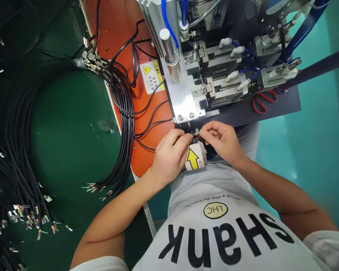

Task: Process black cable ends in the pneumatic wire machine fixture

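Observation:
My left hand (171, 156) is closed, its thumb and forefinger pinching thin coloured wires (197, 134) at the front of the machine. From the other side my right hand (222, 142) pinches at the same wires, thumb and forefinger together. The wires' tips are too small to make out. Just below the fingertips is a white machine part with a yellow arrow label (194, 158). Above both hands juts the machine's metal plate (186, 99), fixed with bolts.
On the orange base (144, 150), left of the machine, hangs a bundle of black cables (125, 124) with bared coloured ends. More black cables (19, 143) cover the green table (70, 131). Red-handled scissors (264, 101) lie on a dark shelf at right. Blue air hoses (296, 37) run overhead.

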`<state>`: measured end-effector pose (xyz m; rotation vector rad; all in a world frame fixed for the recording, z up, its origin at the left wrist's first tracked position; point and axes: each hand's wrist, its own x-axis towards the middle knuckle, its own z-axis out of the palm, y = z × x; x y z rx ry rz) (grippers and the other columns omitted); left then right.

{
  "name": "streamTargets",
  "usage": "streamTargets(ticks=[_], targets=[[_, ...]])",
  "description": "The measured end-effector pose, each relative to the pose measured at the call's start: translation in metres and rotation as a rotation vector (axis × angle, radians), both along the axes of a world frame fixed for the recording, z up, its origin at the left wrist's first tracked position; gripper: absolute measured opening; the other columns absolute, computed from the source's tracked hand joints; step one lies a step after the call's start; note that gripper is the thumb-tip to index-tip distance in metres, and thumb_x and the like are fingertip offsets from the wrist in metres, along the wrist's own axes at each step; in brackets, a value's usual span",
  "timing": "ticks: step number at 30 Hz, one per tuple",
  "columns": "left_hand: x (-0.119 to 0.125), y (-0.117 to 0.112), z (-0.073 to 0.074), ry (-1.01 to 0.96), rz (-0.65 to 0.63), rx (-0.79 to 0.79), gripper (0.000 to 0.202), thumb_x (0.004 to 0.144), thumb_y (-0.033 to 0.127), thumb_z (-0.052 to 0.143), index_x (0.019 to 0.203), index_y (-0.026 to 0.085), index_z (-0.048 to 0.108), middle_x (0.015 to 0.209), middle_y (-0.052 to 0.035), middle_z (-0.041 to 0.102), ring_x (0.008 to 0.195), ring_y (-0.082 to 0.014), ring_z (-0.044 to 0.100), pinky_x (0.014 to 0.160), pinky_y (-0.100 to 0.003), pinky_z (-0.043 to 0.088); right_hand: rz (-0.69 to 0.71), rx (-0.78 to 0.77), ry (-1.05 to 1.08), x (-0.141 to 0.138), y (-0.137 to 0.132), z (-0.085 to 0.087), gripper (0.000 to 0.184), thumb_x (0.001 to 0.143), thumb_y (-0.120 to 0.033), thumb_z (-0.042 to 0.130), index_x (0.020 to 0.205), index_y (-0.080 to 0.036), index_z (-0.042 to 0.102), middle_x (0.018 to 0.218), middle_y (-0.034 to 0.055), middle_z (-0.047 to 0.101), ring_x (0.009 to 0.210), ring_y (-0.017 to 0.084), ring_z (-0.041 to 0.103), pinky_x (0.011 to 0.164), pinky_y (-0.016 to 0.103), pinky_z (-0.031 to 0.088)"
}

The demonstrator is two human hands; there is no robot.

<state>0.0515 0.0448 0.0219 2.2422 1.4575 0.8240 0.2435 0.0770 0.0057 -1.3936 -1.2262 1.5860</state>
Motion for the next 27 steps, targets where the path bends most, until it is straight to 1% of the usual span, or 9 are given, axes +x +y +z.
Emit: streamTargets(ticks=[3, 6, 12, 16, 21, 27], targets=[[-0.002, 0.003, -0.010, 0.096, -0.019, 0.026, 0.024, 0.096, 0.018, 0.052, 0.117, 0.019, 0.063, 0.098, -0.0081, 0.061, 0.088, -0.0173, 0.060, 0.074, -0.029, 0.052, -0.011, -0.021, -0.009, 0.000, 0.006, -0.010, 0.017, 0.085, -0.032, 0.072, 0.081, -0.017, 0.066, 0.069, -0.0008, 0.063, 0.060, 0.011, 0.055, 0.060, 0.027, 0.044], [-0.005, 0.004, -0.014, 0.120, -0.048, 0.012, 0.029, 0.096, 0.018, 0.050, 0.122, 0.019, 0.062, 0.098, -0.0089, 0.060, 0.088, -0.0181, 0.060, 0.072, -0.029, 0.051, -0.021, -0.034, -0.015, 0.000, 0.008, -0.012, 0.019, 0.083, -0.034, 0.074, 0.079, -0.017, 0.065, 0.065, -0.0018, 0.061, 0.058, 0.011, 0.054, 0.058, 0.026, 0.043], [-0.008, 0.006, -0.012, 0.087, -0.097, -0.053, 0.033, 0.098, 0.018, 0.044, 0.126, 0.021, 0.060, 0.099, -0.0087, 0.060, 0.091, -0.0183, 0.061, 0.074, -0.030, 0.052, -0.017, -0.041, -0.019, 0.001, 0.009, -0.011, 0.021, 0.083, -0.036, 0.074, 0.079, -0.017, 0.065, 0.065, -0.0015, 0.062, 0.058, 0.011, 0.056, 0.057, 0.026, 0.046], [-0.009, 0.008, -0.010, 0.126, -0.094, -0.073, 0.033, 0.098, 0.019, 0.043, 0.124, 0.020, 0.062, 0.098, -0.0089, 0.060, 0.091, -0.0190, 0.061, 0.071, -0.029, 0.051, -0.015, -0.033, -0.019, 0.000, 0.009, -0.012, 0.020, 0.083, -0.036, 0.074, 0.080, -0.018, 0.065, 0.066, -0.0015, 0.063, 0.058, 0.011, 0.057, 0.056, 0.026, 0.047], [-0.009, 0.009, -0.012, 0.143, -0.100, -0.068, 0.033, 0.098, 0.019, 0.043, 0.123, 0.019, 0.063, 0.097, -0.0090, 0.058, 0.093, -0.0197, 0.060, 0.072, -0.028, 0.050, -0.013, -0.029, -0.019, 0.001, 0.008, -0.015, 0.017, 0.084, -0.033, 0.073, 0.081, -0.018, 0.066, 0.068, -0.0012, 0.063, 0.059, 0.011, 0.058, 0.058, 0.027, 0.047], [-0.008, 0.010, -0.013, 0.185, -0.098, -0.061, 0.033, 0.100, 0.023, 0.040, 0.124, 0.020, 0.063, 0.099, -0.0088, 0.058, 0.092, -0.0188, 0.059, 0.071, -0.027, 0.047, -0.007, -0.009, -0.032, 0.002, 0.008, -0.019, 0.018, 0.085, -0.035, 0.072, 0.081, -0.018, 0.065, 0.068, -0.0010, 0.063, 0.059, 0.012, 0.058, 0.058, 0.027, 0.047]])
